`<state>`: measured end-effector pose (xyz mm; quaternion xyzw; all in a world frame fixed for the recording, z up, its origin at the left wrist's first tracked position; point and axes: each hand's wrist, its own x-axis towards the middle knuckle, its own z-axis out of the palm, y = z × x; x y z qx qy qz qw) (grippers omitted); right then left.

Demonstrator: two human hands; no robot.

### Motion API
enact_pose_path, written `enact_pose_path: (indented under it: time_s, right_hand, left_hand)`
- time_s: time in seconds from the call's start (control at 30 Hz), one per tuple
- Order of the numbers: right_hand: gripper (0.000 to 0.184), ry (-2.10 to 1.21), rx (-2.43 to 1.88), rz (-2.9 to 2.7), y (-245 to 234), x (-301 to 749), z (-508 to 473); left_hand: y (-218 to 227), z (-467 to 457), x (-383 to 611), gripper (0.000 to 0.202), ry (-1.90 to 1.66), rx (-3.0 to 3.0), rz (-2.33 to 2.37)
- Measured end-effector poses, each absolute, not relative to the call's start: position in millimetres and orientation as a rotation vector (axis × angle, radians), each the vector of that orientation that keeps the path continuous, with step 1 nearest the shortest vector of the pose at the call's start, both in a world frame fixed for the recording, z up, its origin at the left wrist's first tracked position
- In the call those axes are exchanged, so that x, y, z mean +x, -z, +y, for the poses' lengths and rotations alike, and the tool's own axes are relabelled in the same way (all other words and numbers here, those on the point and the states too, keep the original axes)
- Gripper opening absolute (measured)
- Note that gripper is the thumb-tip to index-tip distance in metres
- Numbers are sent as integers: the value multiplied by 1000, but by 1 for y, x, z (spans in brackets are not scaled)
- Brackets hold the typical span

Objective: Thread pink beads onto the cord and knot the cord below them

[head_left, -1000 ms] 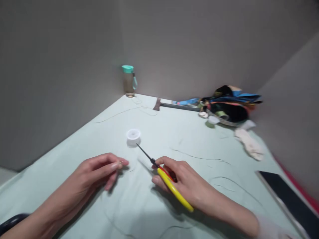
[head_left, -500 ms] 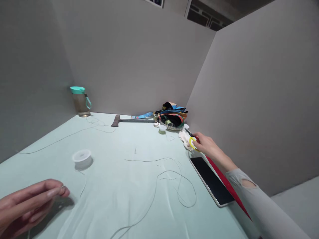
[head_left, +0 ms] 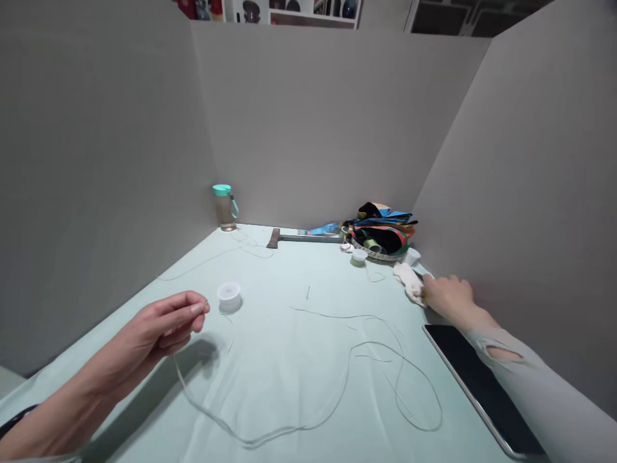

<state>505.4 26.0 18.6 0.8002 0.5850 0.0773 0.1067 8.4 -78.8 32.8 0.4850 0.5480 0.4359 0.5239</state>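
Observation:
My left hand hovers over the pale green table cover, its thumb and forefinger pinched on the end of a thin thread. The thread drops from the fingers and runs in loose loops across the table toward the right. Just beyond the fingertips stands a small white spool. My right hand lies far off at the right wall beside a crumpled white cloth, fingers curled downward. Only a dark scissor tip pokes out from under it; the handles are hidden.
Grey partition walls close in three sides. At the back stand a teal-capped bottle, a hammer-like tool, a heap of coloured ribbons and a small pot. A dark tablet lies at the right edge.
My right hand carried the yellow-handled scissors from the table's middle to the right wall and lowered onto the table by the cloth. My left hand kept its pinch on the thread and lifted a little.

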Motion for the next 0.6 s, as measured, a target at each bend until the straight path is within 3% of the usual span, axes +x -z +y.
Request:
enact_pose_path:
  time_s: [0.13,0.23,0.4,0.6]
  right_hand:
    - [34,-233,2259,1953,-36,443,40]
    - [34,-51,2004,2332,-46,371,48]
    - [61,222,1342,2924,-39,242,34]
    - [34,297,1046,3029,-16,168,33]
  left_hand:
    - [-39,-56,21,35,-1146,1166,1254]
    - [-37,-40,38,32,-1168,1164,1210]
    - [-17,-28,42,33,-1219,1155,1085]
    - [-16,-23,30,43,-1267,1004,1253]
